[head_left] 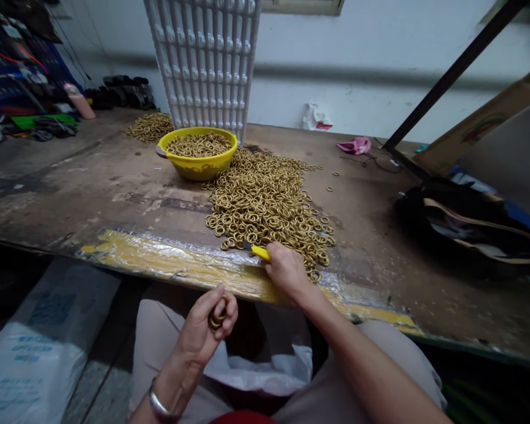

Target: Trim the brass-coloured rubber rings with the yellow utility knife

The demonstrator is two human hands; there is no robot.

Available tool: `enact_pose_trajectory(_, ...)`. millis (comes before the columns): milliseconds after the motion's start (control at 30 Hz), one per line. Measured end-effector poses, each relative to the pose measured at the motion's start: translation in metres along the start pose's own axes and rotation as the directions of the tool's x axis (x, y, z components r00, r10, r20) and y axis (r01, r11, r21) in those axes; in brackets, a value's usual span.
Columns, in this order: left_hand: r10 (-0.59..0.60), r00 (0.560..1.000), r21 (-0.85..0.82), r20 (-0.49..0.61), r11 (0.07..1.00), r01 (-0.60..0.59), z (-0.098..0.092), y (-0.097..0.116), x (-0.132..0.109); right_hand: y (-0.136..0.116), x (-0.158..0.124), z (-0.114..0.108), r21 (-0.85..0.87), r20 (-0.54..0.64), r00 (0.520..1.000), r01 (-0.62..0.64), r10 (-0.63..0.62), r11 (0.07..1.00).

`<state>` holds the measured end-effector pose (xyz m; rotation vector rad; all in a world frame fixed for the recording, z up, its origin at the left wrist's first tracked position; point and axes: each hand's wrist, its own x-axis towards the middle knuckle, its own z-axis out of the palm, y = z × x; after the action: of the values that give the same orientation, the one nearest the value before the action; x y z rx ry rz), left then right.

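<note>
A large pile of brass-coloured rings [265, 194] spreads over the worktable. My right hand [287, 268] is closed around a yellow-handled knife [260, 253], its dark blade pointing left at the pile's near edge. Just in front of the table edge, my left hand [209, 321] is closed on a few brass rings [218, 317], its fingers curled around them. Behind the pile, to the left, stands a yellow basin [198, 168] filled with more rings. Between my knees, below the table edge, hangs an open white bag [269, 371].
Yellow tape [159, 259] covers part of the table's front edge. A smaller ring pile [150, 126] lies behind the basin, near a ribbed grey panel [205, 65]. At right sit a black bag [450, 235] and a pink cloth [354, 145]; a pink bottle [80, 103] stands at left.
</note>
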<state>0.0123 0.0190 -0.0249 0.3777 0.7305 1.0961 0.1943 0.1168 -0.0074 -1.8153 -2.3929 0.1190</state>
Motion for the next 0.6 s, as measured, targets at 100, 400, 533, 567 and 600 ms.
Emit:
enact_pose_trajectory(100, -0.021, 0.999, 0.029, -0.042, 0.999, 0.022, -0.001, 0.0, 0.002, 0.0, 0.0, -0.006, 0.38, -0.044, 0.995, -0.064, 0.087, 0.923)
enact_pose_trajectory(400, 0.169, 0.978, 0.374, -0.121, 0.92, -0.113, 0.012, 0.005, 0.013, -0.011, -0.007, -0.012, 0.809, 0.542, 0.831, -0.556, -0.125, -0.191)
enact_pose_trajectory(533, 0.39, 0.919, 0.631, -0.055, 0.727, -0.271, 0.015, 0.008, 0.017, -0.014, -0.011, -0.012, 0.727, 0.581, 0.774, -0.632, -0.251, -0.268)
enact_pose_trajectory(567, 0.431, 0.902, 0.675, -0.025, 0.673, -0.302, 0.015, 0.008, 0.017, -0.014, -0.011, -0.012, 0.714, 0.585, 0.763, -0.645, -0.273, -0.272)
enact_pose_trajectory(600, 0.467, 0.884, 0.712, 0.007, 0.618, -0.332, 0.015, 0.008, 0.017, -0.014, -0.012, -0.012, 0.705, 0.589, 0.755, -0.655, -0.29, -0.272)
